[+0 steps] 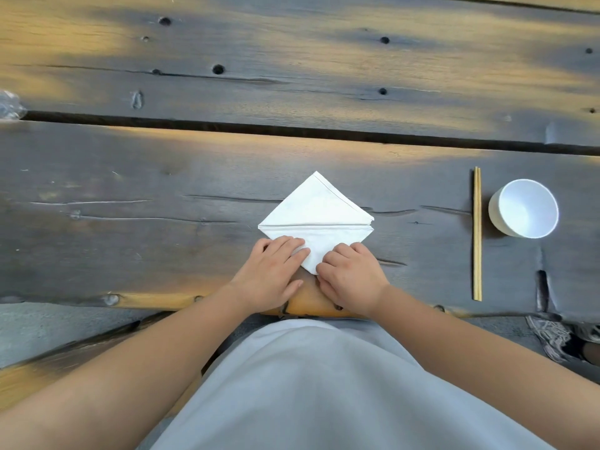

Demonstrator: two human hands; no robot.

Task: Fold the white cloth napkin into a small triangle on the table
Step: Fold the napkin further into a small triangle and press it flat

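The white cloth napkin (pixel 316 216) lies near the table's front edge as a diamond, with a horizontal crease across its middle. Its near half is a downward-pointing flap. My left hand (pixel 272 271) rests flat on the flap's left side, fingers together. My right hand (pixel 350 274) presses on the flap's right side by the near tip. Both hands cover part of the lower flap; the far tip points away from me.
A pair of wooden chopsticks (pixel 477 233) lies lengthwise to the right, with a white bowl (pixel 524 208) beyond them. The dark wooden table (pixel 162 196) has a gap between its planks. A crumpled clear wrapper (pixel 8 105) sits at the far left edge. A shoe (pixel 552 339) shows below right.
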